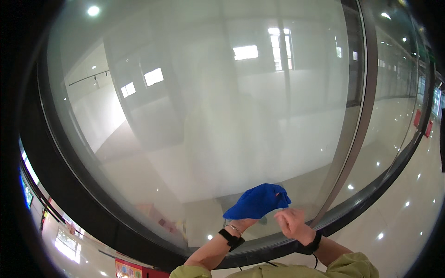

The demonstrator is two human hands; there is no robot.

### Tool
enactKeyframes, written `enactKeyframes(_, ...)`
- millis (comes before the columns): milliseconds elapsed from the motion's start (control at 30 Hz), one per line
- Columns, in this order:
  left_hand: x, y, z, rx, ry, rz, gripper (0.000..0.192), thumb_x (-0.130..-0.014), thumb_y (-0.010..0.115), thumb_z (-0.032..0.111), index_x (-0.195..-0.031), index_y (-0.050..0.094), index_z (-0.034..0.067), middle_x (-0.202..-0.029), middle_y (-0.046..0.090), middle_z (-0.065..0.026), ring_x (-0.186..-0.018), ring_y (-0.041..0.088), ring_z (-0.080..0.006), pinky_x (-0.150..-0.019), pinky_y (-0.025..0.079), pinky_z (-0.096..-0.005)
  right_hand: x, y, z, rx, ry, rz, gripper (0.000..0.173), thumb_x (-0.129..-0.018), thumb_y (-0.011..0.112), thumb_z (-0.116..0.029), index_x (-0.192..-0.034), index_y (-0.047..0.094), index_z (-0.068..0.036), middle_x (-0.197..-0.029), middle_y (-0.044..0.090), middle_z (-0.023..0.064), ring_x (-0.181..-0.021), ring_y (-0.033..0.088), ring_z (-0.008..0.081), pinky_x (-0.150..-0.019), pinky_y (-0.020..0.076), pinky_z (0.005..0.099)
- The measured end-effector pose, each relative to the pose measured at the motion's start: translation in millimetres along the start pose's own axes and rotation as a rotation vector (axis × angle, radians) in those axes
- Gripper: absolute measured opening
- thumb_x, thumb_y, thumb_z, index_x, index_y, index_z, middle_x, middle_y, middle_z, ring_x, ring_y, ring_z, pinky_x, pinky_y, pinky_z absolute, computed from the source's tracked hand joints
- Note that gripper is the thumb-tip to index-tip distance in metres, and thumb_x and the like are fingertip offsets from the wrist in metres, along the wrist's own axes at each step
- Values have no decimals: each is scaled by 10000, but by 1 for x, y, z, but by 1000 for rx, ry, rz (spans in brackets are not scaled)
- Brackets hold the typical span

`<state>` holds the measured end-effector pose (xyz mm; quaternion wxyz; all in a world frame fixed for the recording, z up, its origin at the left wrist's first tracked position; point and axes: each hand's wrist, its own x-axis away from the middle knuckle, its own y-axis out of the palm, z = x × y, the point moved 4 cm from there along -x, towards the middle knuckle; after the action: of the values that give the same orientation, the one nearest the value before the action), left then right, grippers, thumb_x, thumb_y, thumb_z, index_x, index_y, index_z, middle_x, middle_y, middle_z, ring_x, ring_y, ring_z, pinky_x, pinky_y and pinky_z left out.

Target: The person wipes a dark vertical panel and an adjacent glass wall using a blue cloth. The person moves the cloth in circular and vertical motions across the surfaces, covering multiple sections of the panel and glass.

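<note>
A blue cloth [259, 201] is draped over my left hand [247, 224], so that only the wrist, the heel of the hand and a bit of a fingertip show. The cloth is in front of the lower part of a large glass pane [208, 121]; whether it presses on the glass cannot be told. Just right of the cloth, my right hand [292, 224] is curled with its fingers folded in. Its knuckles lie close to the cloth's right edge, and I see nothing held in it. Both wrists wear black bands, and the left also has a bracelet.
A dark frame [114, 222] edges the pane at left and below. A metal upright [358, 139] separates it from more glass at right. Shiny floor tiles [393, 212] extend at right. A red printed box or panel [128, 269] stands at lower left. Reflections cover the glass.
</note>
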<state>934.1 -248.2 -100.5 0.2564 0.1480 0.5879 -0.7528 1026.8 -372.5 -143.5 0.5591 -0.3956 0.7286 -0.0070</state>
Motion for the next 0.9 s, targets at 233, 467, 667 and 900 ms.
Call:
enactKeyframes(233, -75, -113, 19, -174, 23, 548, 349, -892, 615, 246, -1185, 514, 87, -1034, 602, -166, -953, 587, -339, -857, 437, -427, -1, 17, -3, -28, -21, -33, 45, -855, 577, -64, -828, 612, -56, -668, 629, 80, -550, 613, 249, -497, 470, 336)
enactKeyframes(467, -69, -39, 32, -330, 245, 329, 642, -878, 570, 126, -1481, 360, 188, -1269, 544, -145, -1106, 547, -313, -1009, 389, -411, -16, -2, 19, -143, 104, 158, 51, -892, 556, -57, -896, 597, -27, -646, 615, 90, -534, 606, 272, -517, 480, 338)
enactKeyframes(667, -38, 22, 20, 371, 69, 117, 587, -920, 576, 91, -1459, 346, 54, -1318, 514, -168, -1163, 531, -315, -1000, 409, -371, -41, -8, 36, -266, 220, 283, 275, -877, 575, -91, -1135, 521, -12, -830, 653, 161, -691, 638, 362, -617, 506, 377)
enactKeyframes(900, -22, 8, 51, -78, 243, 408, 576, -904, 602, 124, -1421, 380, 1, -1393, 465, -209, -1243, 487, -367, -1053, 377, -412, -67, -2, 47, 33, 124, 518, 258, -830, 582, -136, -1057, 532, -23, -1000, 553, 156, -898, 569, 340, -758, 470, 408)
